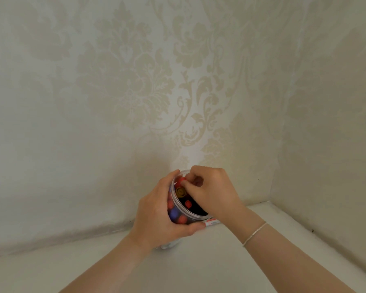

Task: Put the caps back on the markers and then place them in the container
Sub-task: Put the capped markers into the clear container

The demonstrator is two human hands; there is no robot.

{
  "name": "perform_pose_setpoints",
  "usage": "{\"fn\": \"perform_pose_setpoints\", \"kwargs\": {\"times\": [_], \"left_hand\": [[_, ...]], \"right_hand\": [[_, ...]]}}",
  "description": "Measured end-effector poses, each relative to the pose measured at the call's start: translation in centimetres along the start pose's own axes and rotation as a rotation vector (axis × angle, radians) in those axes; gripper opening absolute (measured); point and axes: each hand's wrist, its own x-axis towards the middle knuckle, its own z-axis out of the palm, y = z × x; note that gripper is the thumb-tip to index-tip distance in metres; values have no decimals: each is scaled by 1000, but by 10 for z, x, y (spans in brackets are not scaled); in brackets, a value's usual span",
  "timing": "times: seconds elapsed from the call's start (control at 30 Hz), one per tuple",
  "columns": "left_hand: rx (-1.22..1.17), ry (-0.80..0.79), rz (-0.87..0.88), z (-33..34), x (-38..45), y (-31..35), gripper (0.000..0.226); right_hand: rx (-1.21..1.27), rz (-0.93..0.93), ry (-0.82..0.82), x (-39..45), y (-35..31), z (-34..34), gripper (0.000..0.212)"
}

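- Head view: your left hand [156, 216] wraps the clear container [179, 215], held tilted above the white table [199, 261] near the wall corner.
- Your right hand [211, 191] pinches a red-capped marker [180, 180] at the container's rim.
- Keep the container steady and tilted toward you; slide the marker down beside the others, and let go only once it rests deep inside.
- Count, by caps seen: about five markers in the container: three red, one yellow [181, 191], one blue [173, 212]; blur makes this uncertain.
- One more marker [211, 223] lies on the table, just behind your left hand.
- One bracelet [254, 233] circles your right wrist.
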Motion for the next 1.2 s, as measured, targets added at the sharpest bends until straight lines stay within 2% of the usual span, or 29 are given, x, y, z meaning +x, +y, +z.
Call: {"fn": "perform_pose_setpoints", "kwargs": {"times": [0.07, 0.17, 0.2, 0.23, 0.33, 0.37, 0.4, 0.47, 0.53, 0.6, 0.67, 0.77, 0.9, 1.07, 1.13, 1.2], "left_hand": [[0, -4, 12, 0, 1, 2, 102], [-15, 4, 16, -1, 2, 3, 102], [-20, 12, 10, -1, 2, 2, 102], [-24, 17, 3, -2, 1, 2, 101], [-16, 10, 26, -3, 0, 2, 99], [-10, 5, 31, -3, -1, 2, 98], [-8, 5, 27, -3, -1, 2, 98], [-11, 19, 12, -3, -1, 1, 99], [-19, 26, 1, -4, -2, 0, 100], [-30, 26, -8, -4, -1, 0, 100], [-33, 33, -7, -3, -1, 0, 100], [-23, 33, -1, -2, -2, 1, 99], [-5, 22, -4, -2, -2, 0, 101], [6, 10, -5, -3, -1, 1, 100], [8, 9, -6, -2, -1, 1, 101], [10, 7, -7, -2, -1, 0, 102]], "right_hand": [[20, -16, 21, -4, -2, -2, 8], [-176, -143, -140, -4, -8, -6, 22], [-156, -145, -173, -2, -8, -8, 24], [-52, -127, -138, 0, -7, -8, 22], [488, 192, 341, 9, 14, -14, 14], [563, 317, 412, 10, 30, -14, 17], [507, 411, 363, 9, 49, -10, 22], [196, 454, 5, -5, 85, 4, 35], [-27, 334, -334, -24, 112, 20, 52], [-188, 162, -497, -38, 128, 34, 60], [-354, 86, -512, -44, 131, 44, 60], [-638, 26, -509, -39, 125, 54, 43], [-834, 37, -622, -26, 117, 61, 33], [-819, 159, -699, -28, 119, 64, 40], [-771, 220, -658, -28, 115, 51, 42], [-714, 252, -548, -21, 106, 30, 37]]}}
